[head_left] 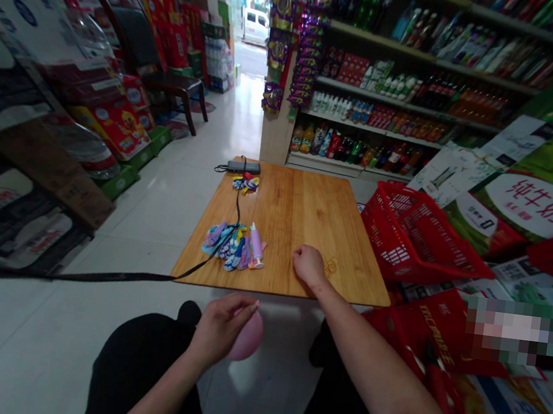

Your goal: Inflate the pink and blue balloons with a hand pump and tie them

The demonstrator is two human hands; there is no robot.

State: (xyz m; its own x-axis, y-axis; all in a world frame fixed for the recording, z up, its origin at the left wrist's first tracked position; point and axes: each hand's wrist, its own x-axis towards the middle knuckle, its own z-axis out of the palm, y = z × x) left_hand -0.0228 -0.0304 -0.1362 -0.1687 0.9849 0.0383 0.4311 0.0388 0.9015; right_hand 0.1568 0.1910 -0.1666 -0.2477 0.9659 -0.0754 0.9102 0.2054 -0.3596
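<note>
Two hands: apart
Left hand (222, 326): pinching pink balloon (246, 341), below tabletop's (307, 204) near edge
Right hand (308, 265): curled, knuckles on tabletop

Left hand (221, 326) pinches pink balloon (246, 339); right hand (308, 265) rests on table (306, 211).

A pink balloon (246, 339), a honey-brown wooden table (306, 211), a red mesh basket (417, 234), multicoloured patterned balloons (229, 245).

One inflated pink balloon (246, 339), one small pump (256, 245), two heaps of flat balloons (225, 244), one wooden counter (305, 217), one red basket (417, 234), one chair (171, 80), two hands (222, 324).
</note>
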